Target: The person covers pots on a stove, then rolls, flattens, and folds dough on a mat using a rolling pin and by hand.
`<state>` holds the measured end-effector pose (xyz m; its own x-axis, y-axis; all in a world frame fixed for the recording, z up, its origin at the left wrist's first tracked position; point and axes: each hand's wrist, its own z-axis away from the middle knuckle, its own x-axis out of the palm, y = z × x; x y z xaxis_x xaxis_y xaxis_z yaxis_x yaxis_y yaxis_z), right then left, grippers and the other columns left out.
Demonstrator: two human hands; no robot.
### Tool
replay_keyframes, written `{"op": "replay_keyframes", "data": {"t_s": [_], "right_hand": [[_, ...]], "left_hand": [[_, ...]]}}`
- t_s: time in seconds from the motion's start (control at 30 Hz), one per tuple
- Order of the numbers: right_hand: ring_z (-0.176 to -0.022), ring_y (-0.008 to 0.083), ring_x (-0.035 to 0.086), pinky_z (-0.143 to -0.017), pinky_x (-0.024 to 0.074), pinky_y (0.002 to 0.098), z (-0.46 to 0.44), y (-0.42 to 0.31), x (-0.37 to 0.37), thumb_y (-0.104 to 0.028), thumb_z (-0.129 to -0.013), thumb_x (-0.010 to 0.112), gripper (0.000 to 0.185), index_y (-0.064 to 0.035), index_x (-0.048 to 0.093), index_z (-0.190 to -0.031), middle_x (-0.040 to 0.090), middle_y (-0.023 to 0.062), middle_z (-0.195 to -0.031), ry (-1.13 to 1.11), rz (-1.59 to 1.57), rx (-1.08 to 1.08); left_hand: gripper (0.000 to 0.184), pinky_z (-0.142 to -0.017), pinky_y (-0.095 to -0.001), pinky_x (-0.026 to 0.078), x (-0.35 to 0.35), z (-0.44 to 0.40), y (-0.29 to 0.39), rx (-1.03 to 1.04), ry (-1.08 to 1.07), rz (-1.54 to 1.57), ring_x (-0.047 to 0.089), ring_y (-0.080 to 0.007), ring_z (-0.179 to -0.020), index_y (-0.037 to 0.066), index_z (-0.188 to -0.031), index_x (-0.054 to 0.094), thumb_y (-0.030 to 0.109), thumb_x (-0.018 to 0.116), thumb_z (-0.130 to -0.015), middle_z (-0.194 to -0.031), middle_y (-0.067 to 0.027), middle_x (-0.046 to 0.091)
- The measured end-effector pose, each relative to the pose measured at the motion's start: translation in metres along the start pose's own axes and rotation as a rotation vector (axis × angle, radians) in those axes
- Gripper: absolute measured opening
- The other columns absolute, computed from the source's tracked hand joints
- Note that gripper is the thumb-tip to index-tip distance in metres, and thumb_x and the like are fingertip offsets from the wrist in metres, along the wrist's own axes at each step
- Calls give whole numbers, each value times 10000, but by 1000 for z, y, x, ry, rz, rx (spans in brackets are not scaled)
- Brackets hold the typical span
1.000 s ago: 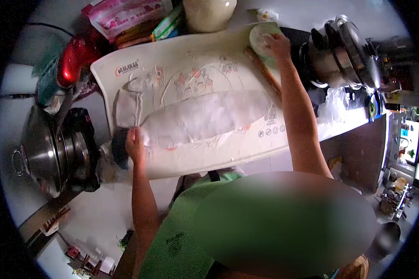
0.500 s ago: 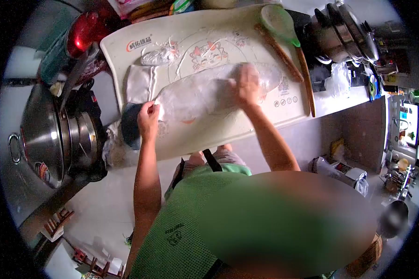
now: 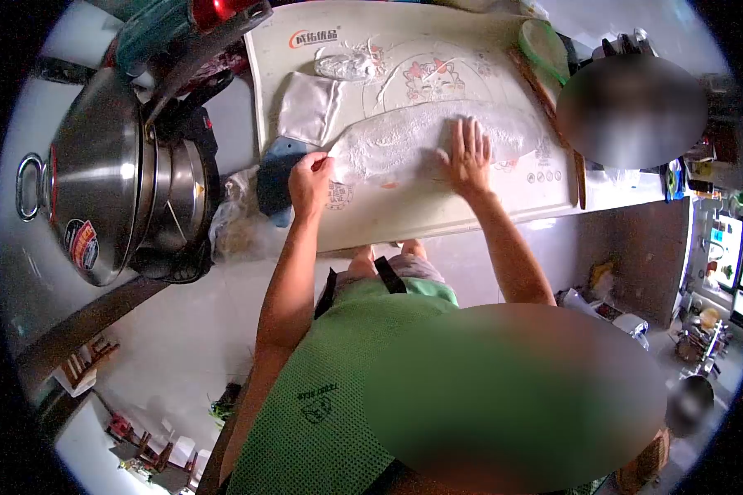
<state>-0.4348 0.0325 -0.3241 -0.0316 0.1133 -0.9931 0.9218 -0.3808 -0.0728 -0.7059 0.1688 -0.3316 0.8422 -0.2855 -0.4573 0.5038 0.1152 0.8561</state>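
Observation:
A long flat sheet of dough, dusted with white flour, lies across the printed mat. My left hand pinches the sheet's left end. Flat on the right half of the sheet rests my right hand, fingers spread. A folded white piece lies beyond my left hand, with a floured lump above it. The blue-grey scraper is at the mat's left edge. At the mat's right are a green-rimmed sieve and a wooden stick.
A large lidded steel pot stands at the left, beside a clear plastic bag. A red appliance is at the upper left. More pots at the right are mostly blurred out.
My right hand has gone from the sieve at the far right to the dough sheet and lies flat there. The sheet's surface now shows more flour. The view has shifted.

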Motion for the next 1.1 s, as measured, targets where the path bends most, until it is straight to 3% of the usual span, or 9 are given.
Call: {"op": "replay_keyframes", "data": {"t_s": [0.1, 0.27, 0.33, 0.43, 0.63, 0.77, 0.87, 1.0, 1.1], "right_hand": [[-1360, 319, 185, -1094, 130, 490, -35, -27, 16, -493, -883, 441, 753, -42, 175, -1424, 161, 202, -1474, -25, -49, 88], [-1313, 316, 279, -1094, 161, 485, -24, -148, 25, -405, -839, 508, 649, -66, 336, -1365, 319, 165, -1410, 115, -304, -319], [-1279, 321, 337, -1094, 179, 477, 4, -174, 20, -388, -822, 541, 635, -45, 374, -1331, 359, 173, -1384, 160, -379, -517], [-1342, 306, 231, -1109, 123, 465, 22, -150, 0, -479, -854, 487, 739, -9, 275, -1383, 252, 175, -1448, -91, -382, -586], [-1322, 331, 269, -1093, 163, 480, -20, -5, 5, -516, -843, 486, 772, -44, 243, -1404, 257, 194, -1441, 64, -121, -237], [-1335, 343, 245, -1090, 148, 491, -20, 107, 4, -544, -869, 424, 771, -28, 225, -1407, 239, 217, -1444, 53, 6, 47], [-1354, 341, 196, -1091, 133, 493, -4, 161, 6, -554, -880, 385, 775, -3, 226, -1402, 217, 216, -1454, 94, 70, 141], [-1357, 325, 199, -1102, 110, 476, -25, 127, 18, -547, -887, 365, 748, -23, 236, -1406, 216, 198, -1461, 51, 7, 149], [-1344, 330, 230, -1103, 122, 489, -36, 58, 22, -427, -869, 447, 670, -64, 267, -1402, 244, 188, -1451, 111, -226, -167]], "left_hand": [[293, -681, -299, 490, -4, 6, 11, -51, -1, 96, 657, -214, -745, -11, -951, 651, 245, 623, -811, -802, -122, 675], [357, -723, -295, 490, -9, 27, 16, -190, 60, 297, 648, -220, -841, -17, -1055, 599, 291, 524, -891, -952, -145, 654], [384, -810, -301, 470, -13, 37, 7, -34, 111, 266, 612, -235, -969, -23, -1123, 548, 296, 450, -933, -1086, -172, 608], [362, -908, -328, 423, -9, 49, -4, 112, 157, 139, 559, -276, -1070, -25, -1156, 527, 253, 447, -939, -1152, -184, 574], [471, -1047, -408, 295, 41, 51, 34, 562, 88, -444, 401, -352, -1236, -47, -1298, 390, 187, 483, -899, -1318, -243, 422], [813, -1109, -478, 96, 94, 56, 68, 573, -104, -838, 175, -346, -1359, -70, -1389, 182, 477, 482, -867, -1456, -241, 177], [799, -1098, -503, 109, 133, 60, 95, 688, -197, -762, 206, -351, -1347, -71, -1373, 228, 444, 529, -841, -1440, -246, 218], [811, -1113, -466, 105, 164, 45, 98, 754, -207, -752, 171, -309, -1366, -43, -1388, 219, 477, 511, -837, -1456, -212, 205], [786, -1108, -458, 132, 143, 32, 89, 787, -226, -853, 196, -311, -1359, -29, -1391, 227, 455, 504, -837, -1456, -198, 220]]}}
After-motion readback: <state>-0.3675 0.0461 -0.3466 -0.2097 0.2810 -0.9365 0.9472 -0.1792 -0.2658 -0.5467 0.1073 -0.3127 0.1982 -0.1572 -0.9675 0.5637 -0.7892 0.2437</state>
